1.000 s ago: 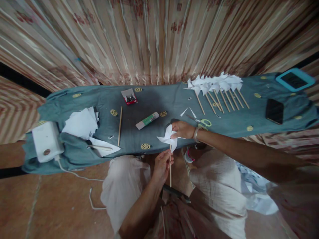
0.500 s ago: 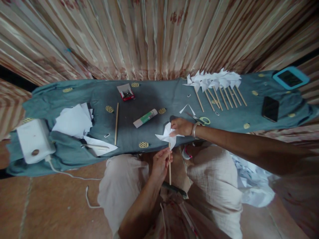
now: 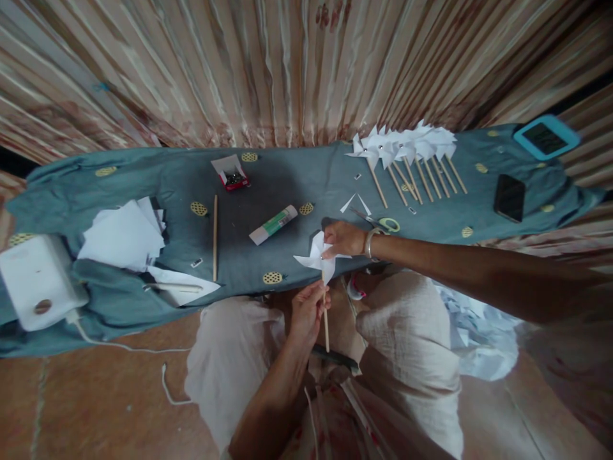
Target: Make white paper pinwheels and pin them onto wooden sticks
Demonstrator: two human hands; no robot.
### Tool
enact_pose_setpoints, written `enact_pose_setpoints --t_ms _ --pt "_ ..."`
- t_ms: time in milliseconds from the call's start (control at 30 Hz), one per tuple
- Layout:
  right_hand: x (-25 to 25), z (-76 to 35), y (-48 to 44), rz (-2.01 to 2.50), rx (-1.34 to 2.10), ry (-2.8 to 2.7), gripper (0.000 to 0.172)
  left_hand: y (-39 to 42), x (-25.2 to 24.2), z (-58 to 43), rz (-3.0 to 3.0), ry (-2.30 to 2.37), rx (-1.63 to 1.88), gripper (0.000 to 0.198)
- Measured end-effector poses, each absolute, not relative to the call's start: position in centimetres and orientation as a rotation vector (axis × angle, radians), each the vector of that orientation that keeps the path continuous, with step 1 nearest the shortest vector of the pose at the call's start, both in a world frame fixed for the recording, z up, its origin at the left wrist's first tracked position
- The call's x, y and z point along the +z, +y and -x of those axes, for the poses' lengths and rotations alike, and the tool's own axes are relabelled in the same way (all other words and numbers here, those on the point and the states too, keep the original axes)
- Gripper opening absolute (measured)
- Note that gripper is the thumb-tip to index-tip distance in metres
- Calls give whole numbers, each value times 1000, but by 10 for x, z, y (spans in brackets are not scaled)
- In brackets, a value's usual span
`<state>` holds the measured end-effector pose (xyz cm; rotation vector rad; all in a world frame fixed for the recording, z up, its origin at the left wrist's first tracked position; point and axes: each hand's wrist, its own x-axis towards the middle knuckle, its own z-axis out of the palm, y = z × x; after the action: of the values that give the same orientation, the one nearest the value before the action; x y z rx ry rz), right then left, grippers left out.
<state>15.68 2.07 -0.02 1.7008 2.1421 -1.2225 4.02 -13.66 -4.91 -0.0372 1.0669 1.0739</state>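
Note:
A white paper pinwheel [image 3: 316, 260] on a wooden stick [image 3: 326, 329] is held at the near edge of the cloth-covered table. My left hand [image 3: 309, 310] is closed around the stick, just below the paper blades. The fingers of my right hand [image 3: 345, 239] pinch the pinwheel's paper near its centre, partly hiding the blades on that side. Beyond my right wrist lie scissors [image 3: 389, 224] with a pale green handle and thin white paper strips [image 3: 355, 203]. A green and white glue stick [image 3: 274, 225] rests to the left of the pinwheel.
Several finished pinwheels [image 3: 407, 145] lie in a row at the back right, near a phone [image 3: 509, 198] and a blue-framed device [image 3: 546, 137]. On the left are a small box of pins [image 3: 232, 174], a loose stick [image 3: 215, 237], stacked paper [image 3: 122, 236] and a white corded box [image 3: 38, 281].
The view has shifted slightly, so the things on the table appear a little further left. Both hands keep the same hold on the pinwheel.

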Motion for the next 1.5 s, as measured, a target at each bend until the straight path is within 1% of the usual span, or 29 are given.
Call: enact_pose_setpoints --t_ms 267,367,500,633,833,900,967,1100,1167,1267,1367,1433,1500 --pt "-5 -158 13 -1757 -1428 2165 23 -138 -48 -40 40 1057 1094 34" --pt "-6 -160 11 -1758 -1590 2176 26 -139 -44 -39 52 1039 1113 33" --pt "-4 -163 7 -1735 -1899 2101 31 -137 -37 -35 87 1017 1139 30" --pt "8 -168 4 -1785 -2144 2041 35 -128 -26 -31 102 995 1153 33" --pt "32 -186 10 -1973 -2332 2156 51 -96 1 -22 31 995 1169 33" --pt "41 -190 17 -2063 -2402 2244 51 -78 13 -21 -30 984 1179 34" --pt "49 -192 26 -2204 -2480 2338 46 -57 23 -22 -105 965 1186 35" --pt "57 -196 46 -2529 -2470 2511 43 -16 37 -33 -230 939 1205 33" --pt "55 -200 53 -2624 -2452 2565 43 -3 36 -42 -251 923 1211 36" --pt "46 -208 57 -2686 -2341 2602 37 4 28 -51 -246 926 1215 43" --pt "37 -213 54 -2701 -2255 2555 29 2 19 -55 -214 960 1222 43" --pt "33 -212 50 -2680 -2285 2479 26 2 15 -56 -205 977 1233 40" --pt "30 -208 46 -2634 -2389 2381 28 3 15 -56 -217 982 1249 38"
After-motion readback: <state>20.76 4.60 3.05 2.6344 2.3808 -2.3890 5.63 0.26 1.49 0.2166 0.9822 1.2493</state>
